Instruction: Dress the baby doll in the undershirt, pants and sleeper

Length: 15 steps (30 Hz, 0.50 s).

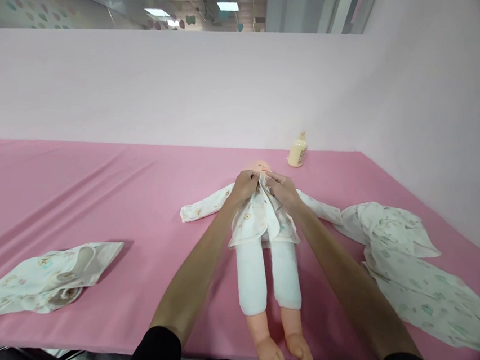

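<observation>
A baby doll lies on its back, its feet toward me at the table's near edge. It wears a white printed baby jacket whose sleeves spread out to both sides; the front hangs apart lower down. At the doll's neck, my left hand pinches the jacket's collar edge with closed fingers. Just across from it, my right hand grips the other side of the collar. My hands partly cover the upper chest and the doll's head. Whether a fastener sits between my fingers is too small to tell.
The table has a pink cover. A folded printed cloth garment lies at the left. Crumpled white printed cloth lies at the right, touching the jacket's sleeve end. A cream pump bottle stands at the back by the white wall.
</observation>
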Each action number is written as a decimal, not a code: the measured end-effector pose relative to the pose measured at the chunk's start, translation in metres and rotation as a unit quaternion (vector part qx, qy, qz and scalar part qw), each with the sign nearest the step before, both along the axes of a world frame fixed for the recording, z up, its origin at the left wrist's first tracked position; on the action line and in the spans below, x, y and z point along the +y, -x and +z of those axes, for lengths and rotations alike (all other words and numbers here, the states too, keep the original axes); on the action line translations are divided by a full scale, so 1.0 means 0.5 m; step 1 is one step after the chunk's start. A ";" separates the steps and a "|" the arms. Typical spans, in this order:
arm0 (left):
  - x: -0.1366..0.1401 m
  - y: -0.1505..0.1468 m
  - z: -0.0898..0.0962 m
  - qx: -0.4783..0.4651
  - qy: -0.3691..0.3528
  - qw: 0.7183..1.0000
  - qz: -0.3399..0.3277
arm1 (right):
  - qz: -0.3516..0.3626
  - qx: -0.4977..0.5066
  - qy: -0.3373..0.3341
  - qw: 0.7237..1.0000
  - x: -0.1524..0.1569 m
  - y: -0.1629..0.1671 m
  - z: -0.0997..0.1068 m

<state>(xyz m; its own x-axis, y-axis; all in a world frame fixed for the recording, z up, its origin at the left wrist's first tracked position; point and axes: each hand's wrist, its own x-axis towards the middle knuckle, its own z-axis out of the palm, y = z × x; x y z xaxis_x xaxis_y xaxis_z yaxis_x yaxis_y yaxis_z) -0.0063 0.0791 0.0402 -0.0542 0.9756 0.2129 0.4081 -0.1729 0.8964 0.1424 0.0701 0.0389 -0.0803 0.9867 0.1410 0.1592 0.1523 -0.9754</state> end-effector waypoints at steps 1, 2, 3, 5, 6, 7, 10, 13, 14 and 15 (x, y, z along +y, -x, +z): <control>-0.002 0.003 0.006 0.021 0.015 1.000 -0.001 | -0.011 -0.020 -0.008 1.000 0.000 0.001 0.000; -0.005 0.005 0.013 0.037 0.030 0.999 -0.005 | -0.020 -0.044 -0.016 0.999 0.000 0.002 0.000; -0.008 0.007 0.018 0.046 0.042 0.998 -0.006 | -0.025 -0.069 -0.020 0.997 0.001 0.002 -0.001; -0.013 0.008 0.027 0.063 0.046 0.997 0.000 | -0.029 -0.125 -0.024 0.991 0.001 0.003 0.000; -0.016 0.007 0.029 0.077 0.037 0.996 0.003 | -0.031 -0.155 -0.026 0.987 0.001 0.002 0.000; -0.018 0.005 0.030 0.097 0.023 0.995 0.005 | -0.031 -0.184 -0.030 0.982 0.000 0.002 0.001; -0.022 -0.001 0.030 0.169 -0.015 0.986 -0.007 | -0.022 -0.248 -0.048 0.967 -0.003 -0.002 0.004; -0.023 -0.005 0.028 0.206 -0.035 0.978 -0.012 | -0.002 -0.263 -0.061 0.963 -0.003 -0.005 0.005; -0.022 -0.006 0.028 0.208 -0.039 0.977 -0.011 | 0.002 -0.262 -0.065 0.963 -0.003 -0.006 0.004; -0.020 -0.006 0.027 0.205 -0.039 0.978 -0.011 | 0.006 -0.261 -0.068 0.963 -0.002 -0.007 0.004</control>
